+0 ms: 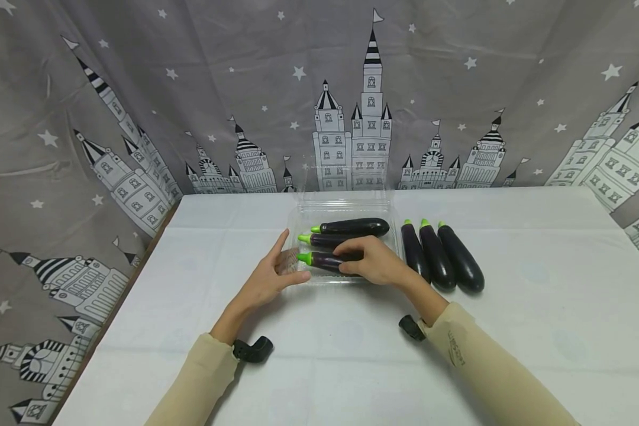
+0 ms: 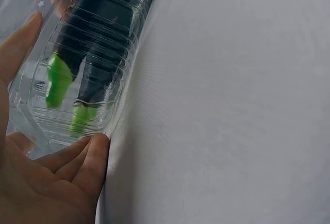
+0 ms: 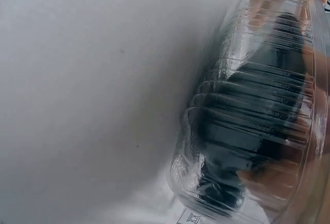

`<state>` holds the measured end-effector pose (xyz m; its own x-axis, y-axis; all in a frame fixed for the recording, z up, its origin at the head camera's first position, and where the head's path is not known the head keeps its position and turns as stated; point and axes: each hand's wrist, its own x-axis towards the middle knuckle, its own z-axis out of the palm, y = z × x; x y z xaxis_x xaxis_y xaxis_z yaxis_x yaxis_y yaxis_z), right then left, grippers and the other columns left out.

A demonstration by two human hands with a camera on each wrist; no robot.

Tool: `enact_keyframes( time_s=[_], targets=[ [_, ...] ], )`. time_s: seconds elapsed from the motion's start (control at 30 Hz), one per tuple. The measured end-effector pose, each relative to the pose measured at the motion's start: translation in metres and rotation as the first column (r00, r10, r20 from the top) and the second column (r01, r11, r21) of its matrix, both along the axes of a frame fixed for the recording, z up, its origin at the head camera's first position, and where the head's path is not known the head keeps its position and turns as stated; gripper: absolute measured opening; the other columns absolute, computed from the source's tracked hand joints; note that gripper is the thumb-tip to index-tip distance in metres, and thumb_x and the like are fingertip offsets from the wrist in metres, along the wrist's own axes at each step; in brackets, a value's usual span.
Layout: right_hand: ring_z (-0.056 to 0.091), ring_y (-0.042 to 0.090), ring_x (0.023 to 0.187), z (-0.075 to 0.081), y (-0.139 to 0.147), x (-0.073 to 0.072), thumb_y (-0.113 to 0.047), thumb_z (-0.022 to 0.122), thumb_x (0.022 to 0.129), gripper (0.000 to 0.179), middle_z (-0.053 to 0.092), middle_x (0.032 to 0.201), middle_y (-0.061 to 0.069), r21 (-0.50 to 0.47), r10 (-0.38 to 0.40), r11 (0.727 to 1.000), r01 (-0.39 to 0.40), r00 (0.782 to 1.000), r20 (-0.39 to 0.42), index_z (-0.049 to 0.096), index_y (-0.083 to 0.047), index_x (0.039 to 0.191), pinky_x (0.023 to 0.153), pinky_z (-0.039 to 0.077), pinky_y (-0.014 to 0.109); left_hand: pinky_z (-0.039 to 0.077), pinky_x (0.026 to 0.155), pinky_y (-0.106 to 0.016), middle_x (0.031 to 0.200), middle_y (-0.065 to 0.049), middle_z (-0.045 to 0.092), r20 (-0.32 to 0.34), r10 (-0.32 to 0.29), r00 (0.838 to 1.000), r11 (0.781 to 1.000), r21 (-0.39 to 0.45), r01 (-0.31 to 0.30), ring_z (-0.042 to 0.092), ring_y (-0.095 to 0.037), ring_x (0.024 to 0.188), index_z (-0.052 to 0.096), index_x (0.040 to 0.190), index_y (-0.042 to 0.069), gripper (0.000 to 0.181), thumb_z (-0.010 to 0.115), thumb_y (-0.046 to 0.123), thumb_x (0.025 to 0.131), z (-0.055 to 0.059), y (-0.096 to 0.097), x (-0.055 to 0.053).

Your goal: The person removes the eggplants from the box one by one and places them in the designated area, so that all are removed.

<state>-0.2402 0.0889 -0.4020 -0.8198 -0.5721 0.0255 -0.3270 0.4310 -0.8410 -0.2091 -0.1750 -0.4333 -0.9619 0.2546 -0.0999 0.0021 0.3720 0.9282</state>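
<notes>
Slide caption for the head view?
Left hand touches a clear container, right hand holds an eggplant inside; three eggplants lie alongside.

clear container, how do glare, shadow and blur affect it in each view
Head: the clear container looks faint against the white cloth, while the eggplants show small highlights; left wrist: thin reflections line its ribs, and soft shadow dims the cloth beside it; right wrist: glare whitens its lower corner, ribs streak what lies behind, the image looks soft.

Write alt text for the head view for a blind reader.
A person's right hand grips the nearest of three eggplants in an open, clear container, the left hand at its left end. Three more eggplants lie side by side to the right on a white tabletop.
</notes>
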Motion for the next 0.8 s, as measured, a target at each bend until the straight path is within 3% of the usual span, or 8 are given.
enact_keyframes(
  time_s=[0.3,0.53,0.8],
  targets=[
    [0.059,0.023,0.108,0.0008,0.0051,0.0025,-0.009,0.073,0.088,0.030,0.066,0.120,0.007,-0.111,-0.024,0.994,0.023,1.000,-0.010,0.071,-0.007,0.118,0.093,0.047,0.043,0.032,0.111,-0.051,0.155,-0.023,0.031,-0.009,-0.012,1.000,1.000,-0.005,0.012,0.034,-0.034,0.141,0.002,0.160,0.026,0.105,0.077,0.031,0.087,0.0007,0.0006,0.0011],
    [0.060,0.024,0.105,-0.0008,0.0072,0.0013,-0.006,0.074,0.087,0.034,0.066,0.117,0.009,-0.227,-0.039,0.973,0.031,0.999,-0.031,0.066,-0.004,0.121,0.090,0.049,0.043,0.036,0.109,-0.049,0.153,-0.023,0.035,-0.010,-0.014,1.000,1.000,0.025,0.014,0.038,-0.034,0.139,0.002,0.161,0.024,0.106,0.078,0.028,0.087,0.0012,0.0008,0.0013],
    [0.060,0.025,0.105,-0.0002,0.0084,0.0020,-0.003,0.071,0.089,0.032,0.064,0.116,0.010,-0.253,-0.070,0.965,0.062,0.997,-0.025,0.063,-0.004,0.121,0.088,0.050,0.042,0.036,0.108,-0.049,0.152,-0.023,0.036,-0.019,-0.020,1.000,0.999,0.029,0.021,0.039,-0.034,0.138,0.002,0.161,0.022,0.106,0.078,0.028,0.087,-0.0001,-0.0001,0.0012]
  ],
)
